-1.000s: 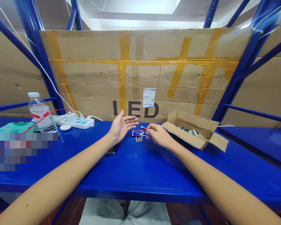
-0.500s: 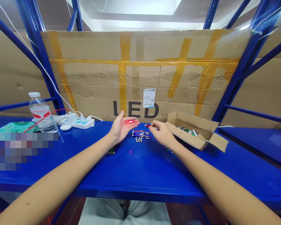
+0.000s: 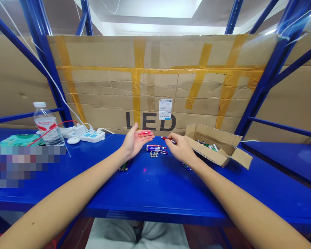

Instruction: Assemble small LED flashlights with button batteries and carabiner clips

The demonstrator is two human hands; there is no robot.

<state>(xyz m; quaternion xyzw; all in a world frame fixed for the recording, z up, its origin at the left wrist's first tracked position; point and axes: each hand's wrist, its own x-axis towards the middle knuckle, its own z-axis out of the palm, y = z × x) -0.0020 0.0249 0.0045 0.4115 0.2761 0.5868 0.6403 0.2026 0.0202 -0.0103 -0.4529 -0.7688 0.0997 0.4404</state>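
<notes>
My right hand [image 3: 180,148] is closed around a small red laser pointer [image 3: 165,138], its tip directed left. Opposite it, my left hand [image 3: 134,142] is held open with the palm toward the pointer, and a bright red light spot glows on its fingers. Between and just below the hands lie several blue and purple metal pointers [image 3: 155,149] side by side, with a cluster of small silver button cells [image 3: 153,155] in front. Several darker, greenish tubes [image 3: 124,166] are partly hidden under my left wrist. Small coloured pieces [image 3: 186,166] lie beneath my right forearm.
An open cardboard box [image 3: 209,152] with more small metal tubes stands on the blue table [image 3: 150,197] at right. To the left are a water bottle [image 3: 48,126], a white power strip [image 3: 93,136] with cables, and a green packet [image 3: 20,140]. Cardboard [image 3: 109,93] walls the back.
Both hands hold nearly the same pose. The red light spot has shifted slightly on the left hand's fingers, and the view has moved very little.
</notes>
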